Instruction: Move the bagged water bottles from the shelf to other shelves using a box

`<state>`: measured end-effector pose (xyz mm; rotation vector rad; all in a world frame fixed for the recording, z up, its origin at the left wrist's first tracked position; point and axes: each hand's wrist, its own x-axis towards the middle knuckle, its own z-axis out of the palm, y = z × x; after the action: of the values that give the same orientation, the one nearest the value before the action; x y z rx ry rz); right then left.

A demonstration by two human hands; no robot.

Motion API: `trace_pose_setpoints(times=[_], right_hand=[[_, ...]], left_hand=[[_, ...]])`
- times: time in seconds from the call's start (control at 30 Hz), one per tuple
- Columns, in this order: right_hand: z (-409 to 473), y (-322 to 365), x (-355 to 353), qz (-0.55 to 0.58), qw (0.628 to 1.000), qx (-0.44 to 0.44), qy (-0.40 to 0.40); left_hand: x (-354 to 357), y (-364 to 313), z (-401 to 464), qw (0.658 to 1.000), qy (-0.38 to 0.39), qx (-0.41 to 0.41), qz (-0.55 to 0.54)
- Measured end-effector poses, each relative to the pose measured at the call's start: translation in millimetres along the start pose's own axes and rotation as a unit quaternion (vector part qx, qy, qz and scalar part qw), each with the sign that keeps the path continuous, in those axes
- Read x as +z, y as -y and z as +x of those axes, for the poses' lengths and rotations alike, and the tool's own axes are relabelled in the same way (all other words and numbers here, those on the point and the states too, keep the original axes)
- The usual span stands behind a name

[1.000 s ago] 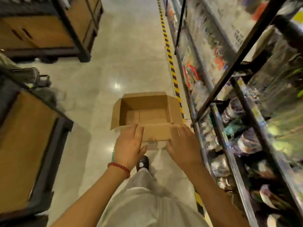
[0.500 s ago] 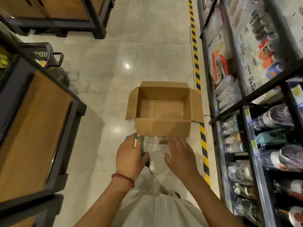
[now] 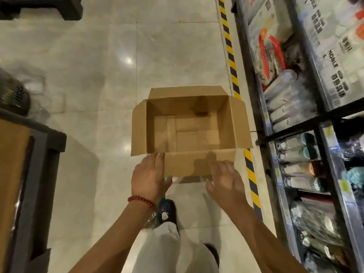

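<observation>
We see both forearms reaching forward and down from the near edge. Left hand [image 3: 150, 174]: palm down, fingers straight and loosely spread, tips at the near-left corner of the cardboard box [image 3: 189, 127]; we cannot tell whether they touch it. A red bead bracelet [image 3: 140, 200] circles the left wrist. Right hand [image 3: 226, 179]: palm down, fingers relaxed and slightly spread, blurred, over the near wall's lower right part; contact not resolvable. Neither hand grips anything.

Below the hands: light trousers [image 3: 173, 251] and a dark shoe [image 3: 166, 212] on the floor [image 3: 94, 75], which is pale, glossy stone-look tile with lamp reflections.

The box is plain brown corrugated card, rectangular, standing on the floor with all four flaps folded outward and nothing inside. Its right flap lies just beside a yellow-and-black striped floor tape [image 3: 229, 52] running near to far.

Right of the tape, a dark metal shelf rack [image 3: 323, 115] holds the bagged water bottles [image 3: 297, 156], cylinders in clear crinkled plastic, lying on their sides in rows. Farther shelves carry more clear-wrapped packs.

Left: a wood-panelled unit with a dark frame [image 3: 29, 174]. Open floor runs left of the box and beyond it.
</observation>
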<state>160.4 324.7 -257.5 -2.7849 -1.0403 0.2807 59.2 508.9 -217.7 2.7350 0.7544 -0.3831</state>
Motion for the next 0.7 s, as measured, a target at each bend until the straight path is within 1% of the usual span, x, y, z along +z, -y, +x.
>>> trace_pose_setpoints(times=[0.1,0.17,0.27,0.4,0.57,0.63,0.7], right_hand=[[16.1,-29.9,61.4,-0.021,0.999,-0.021,0.018],[28.5,-47.7,99.3,-0.032,0.999,-0.031,0.029],[44.1,-75.1,153.5,-0.045,0.998,-0.044,0.020],[64.5,-105.6,212.2,-0.070,0.994,-0.075,-0.026],[94.3,-129.6,267.5,-0.160,0.982,-0.092,-0.046],[105.7,-138.5,285.5,-0.162,0.979,-0.092,-0.082],[115.4,-140.7,297.2,-0.142,0.982,-0.082,-0.089]], left_hand=[[59.5,4.6,32.1,1.000,0.014,-0.004,0.009],[100.1,6.5,52.7,1.000,0.005,-0.006,0.007],[160.1,8.8,82.2,1.000,0.003,-0.015,-0.003],[232.1,12.3,117.9,1.000,-0.011,-0.003,0.020],[289.0,21.0,157.7,0.998,-0.016,0.018,0.057],[303.6,26.1,168.8,0.996,-0.032,0.028,0.072],[309.5,30.0,174.6,0.994,-0.042,0.037,0.099]])
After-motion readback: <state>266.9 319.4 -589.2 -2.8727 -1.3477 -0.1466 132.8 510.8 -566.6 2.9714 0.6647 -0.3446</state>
